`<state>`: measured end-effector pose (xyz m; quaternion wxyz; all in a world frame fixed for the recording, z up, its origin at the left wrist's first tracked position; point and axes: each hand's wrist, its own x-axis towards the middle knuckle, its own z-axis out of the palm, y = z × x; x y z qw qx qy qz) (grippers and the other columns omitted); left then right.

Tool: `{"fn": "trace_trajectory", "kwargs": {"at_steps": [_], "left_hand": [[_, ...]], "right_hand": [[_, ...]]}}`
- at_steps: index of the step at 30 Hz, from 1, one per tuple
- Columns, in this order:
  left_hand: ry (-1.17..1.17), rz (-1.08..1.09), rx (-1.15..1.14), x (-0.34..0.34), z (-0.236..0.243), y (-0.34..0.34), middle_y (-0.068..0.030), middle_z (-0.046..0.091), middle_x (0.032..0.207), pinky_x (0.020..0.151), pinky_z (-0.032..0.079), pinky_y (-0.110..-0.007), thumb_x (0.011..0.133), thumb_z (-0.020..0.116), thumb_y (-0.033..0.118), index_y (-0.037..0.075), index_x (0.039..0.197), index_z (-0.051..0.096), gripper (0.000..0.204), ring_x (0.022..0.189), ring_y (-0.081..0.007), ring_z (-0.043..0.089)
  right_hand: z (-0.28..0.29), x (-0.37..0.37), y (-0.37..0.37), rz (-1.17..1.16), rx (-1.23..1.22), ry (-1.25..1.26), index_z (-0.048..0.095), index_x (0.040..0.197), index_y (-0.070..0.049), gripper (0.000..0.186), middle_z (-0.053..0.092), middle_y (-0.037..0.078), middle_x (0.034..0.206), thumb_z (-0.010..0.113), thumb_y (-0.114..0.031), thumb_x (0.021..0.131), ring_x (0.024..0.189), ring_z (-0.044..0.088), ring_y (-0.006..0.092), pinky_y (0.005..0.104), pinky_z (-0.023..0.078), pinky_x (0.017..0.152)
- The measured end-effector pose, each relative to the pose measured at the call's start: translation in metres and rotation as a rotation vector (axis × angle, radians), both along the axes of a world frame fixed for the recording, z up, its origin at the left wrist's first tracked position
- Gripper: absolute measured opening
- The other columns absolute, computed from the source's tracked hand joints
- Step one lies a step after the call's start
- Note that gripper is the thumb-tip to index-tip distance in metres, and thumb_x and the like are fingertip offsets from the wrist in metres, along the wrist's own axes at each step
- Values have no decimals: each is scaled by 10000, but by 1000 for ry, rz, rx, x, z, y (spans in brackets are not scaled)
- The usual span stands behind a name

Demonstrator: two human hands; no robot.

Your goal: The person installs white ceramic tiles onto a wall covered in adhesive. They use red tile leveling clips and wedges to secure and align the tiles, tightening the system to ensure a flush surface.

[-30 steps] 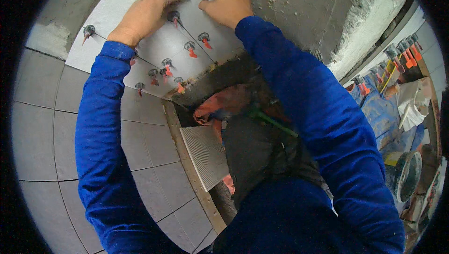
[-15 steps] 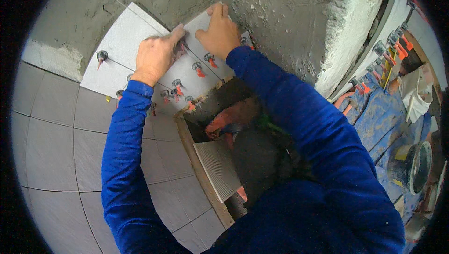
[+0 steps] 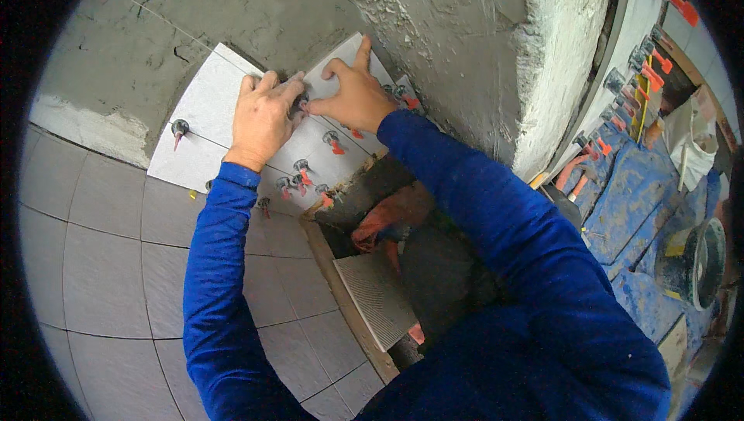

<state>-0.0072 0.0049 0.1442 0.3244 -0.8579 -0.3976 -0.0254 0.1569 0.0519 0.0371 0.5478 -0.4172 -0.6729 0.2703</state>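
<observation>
Two pale, light-grey tiles lie side by side at the corner of a mortared wall, the left tile and the right tile. My left hand rests on the left tile, its fingers bent at the joint between the two. Something small, dark and reddish is at those fingertips, mostly hidden. My right hand lies on the right tile with fingers apart, one stretched toward the far edge, its thumb reaching to the same joint. Black-and-red tile levelling spacers stand along the nearer joints; another spacer is at the left.
Grey floor tiles spread along the left. Below the hands is a recess with a wooden edge, a ridged tile piece and an orange-red cloth or glove. At right, a bucket stands on a blue sheet.
The view has shifted slightly. My right hand has come down from the right tile's far edge, and its thumb now meets the joint. The left hand's fingers have spread and bent there.
</observation>
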Motion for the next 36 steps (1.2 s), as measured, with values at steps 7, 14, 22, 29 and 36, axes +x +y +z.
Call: {"fn": "trace_trajectory", "kwargs": {"at_steps": [7,14,22,29,36], "left_hand": [[-39,-10,97,-6,-19,-2,5,722,1124,945,388,-413,657,831,177,148,1267,650,637,1059,-229,568],[-63,-9,99,-12,-23,3,3,706,1082,968,370,-428,676,819,210,151,1365,615,722,1061,-237,562],[-54,3,156,-15,-28,5,-7,699,1042,973,363,-428,695,804,195,175,1367,622,696,1057,-234,567],[-106,0,164,-18,-33,9,10,702,1033,982,358,-436,725,775,180,182,1355,632,647,1053,-213,579],[-136,-35,160,-20,-35,10,30,707,1044,992,351,-433,704,787,168,180,1296,671,603,1052,-210,582]], "right_hand": [[-4,-1,-1,49,49,41,615,1160,-49,735,-98,529,1503,939,-436,625,1109,624,574,444,543,959],[-7,-10,-3,23,-6,73,648,1141,-6,802,-30,474,1549,948,-490,576,1257,504,605,496,466,1063],[-8,-23,-28,-193,112,-101,652,1005,-11,516,522,346,1297,797,-456,787,1084,639,481,517,542,850],[-2,-40,-29,-20,-38,-102,705,869,-18,409,684,260,767,606,-409,931,748,684,463,549,540,721],[-7,-48,-25,-15,51,-145,713,889,-37,344,703,244,819,569,-343,953,782,686,460,541,544,740]]}}
